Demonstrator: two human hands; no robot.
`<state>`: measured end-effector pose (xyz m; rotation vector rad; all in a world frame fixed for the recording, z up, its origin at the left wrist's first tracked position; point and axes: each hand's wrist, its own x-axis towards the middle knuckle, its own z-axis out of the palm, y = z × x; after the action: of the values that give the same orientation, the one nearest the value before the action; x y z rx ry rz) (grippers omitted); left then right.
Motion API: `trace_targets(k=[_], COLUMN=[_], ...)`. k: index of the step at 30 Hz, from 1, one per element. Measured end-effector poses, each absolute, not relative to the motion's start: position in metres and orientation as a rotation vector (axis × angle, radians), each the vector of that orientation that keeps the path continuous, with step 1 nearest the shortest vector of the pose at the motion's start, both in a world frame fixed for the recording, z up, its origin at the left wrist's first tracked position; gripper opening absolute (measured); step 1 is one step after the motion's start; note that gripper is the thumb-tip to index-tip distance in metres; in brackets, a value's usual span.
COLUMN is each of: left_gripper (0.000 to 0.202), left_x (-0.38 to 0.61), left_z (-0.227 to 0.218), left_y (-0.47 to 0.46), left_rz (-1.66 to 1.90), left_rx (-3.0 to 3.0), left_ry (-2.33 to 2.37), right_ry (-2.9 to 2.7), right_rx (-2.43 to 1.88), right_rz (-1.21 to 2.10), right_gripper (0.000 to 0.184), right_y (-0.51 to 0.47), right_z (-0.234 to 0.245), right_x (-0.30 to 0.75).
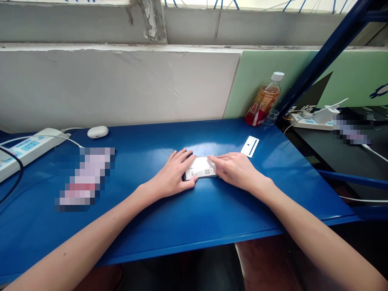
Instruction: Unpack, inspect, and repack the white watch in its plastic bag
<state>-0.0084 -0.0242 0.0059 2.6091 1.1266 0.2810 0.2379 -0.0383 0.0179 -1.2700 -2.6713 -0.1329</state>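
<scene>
A small flat white pack (201, 166) lies on the blue table (194, 218), right between the two hands. Its long side runs left to right, close to the same way as the near edge of the table. Neither hand is nearer, because each one touches an end.

The left hand (176, 173) is at the left end. It lies low and flat with its fingers spread toward the far side. Its thumb is on the near edge and its first finger is on the far edge, so it holds that end between them.

The right hand (235, 167) is at the right end. Its fingers are bent and close together, and the tip of the first finger is on top, near the far right corner. I cannot tell if it pinches the pack or just presses on it.

Both arms reach in from the near side, one from each corner, and the wrists turn in toward the middle.

A white card (250, 147) lies just past the right hand, on the far right. A bottle (263, 102) stands farther back, by the wall.
</scene>
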Motion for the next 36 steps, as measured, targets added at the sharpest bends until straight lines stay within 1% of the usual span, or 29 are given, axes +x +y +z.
trace_targets(k=[12,14,17,19,24,26,29,31,33,36], left_gripper=[0.061,0.061,0.061,0.062,0.064,0.064,0.063,0.064,0.065,0.064], left_x=[-0.007,-0.007,-0.007,-0.008,-0.011,-0.012,-0.014,-0.015,-0.016,-0.016], left_z=[0.007,0.007,0.007,0.006,0.006,0.006,0.008,0.01,0.011,0.011], left_y=[-0.023,-0.023,-0.023,-0.022,-0.021,-0.02,-0.019,-0.018,-0.018,-0.019], left_rz=[0.294,0.287,0.284,0.288,0.28,0.285,0.302,0.3,0.295,0.274], left_rx=[2.629,2.627,2.626,2.63,2.644,2.65,2.659,2.666,2.678,2.695], left_ry=[1.134,1.139,1.142,1.138,1.118,1.114,1.109,1.12,1.143,1.177], right_ry=[-2.599,-2.58,-2.538,-2.522,-2.408,-2.409,-2.482,-2.495,-2.496,-2.527], right_rx=[-1.352,-1.358,-1.412,-1.445,-1.511,-1.409,-1.138,-1.05,-1.02,-0.99], right_rz=[-0.102,-0.101,-0.093,-0.065,0.145,0.177,0.118,0.083,0.082,0.175], right_gripper=[0.034,0.038,0.05,0.052,0.048,0.044,0.029,0.022,0.018,0.016], right_y=[-0.038,-0.039,-0.04,-0.04,-0.037,-0.034,-0.028,-0.024,-0.021,-0.019], right_z=[0.015,0.015,0.014,0.015,0.016,0.016,0.014,0.013,0.013,0.015], right_x=[0.236,0.235,0.233,0.232,0.238,0.243,0.252,0.257,0.26,0.262])
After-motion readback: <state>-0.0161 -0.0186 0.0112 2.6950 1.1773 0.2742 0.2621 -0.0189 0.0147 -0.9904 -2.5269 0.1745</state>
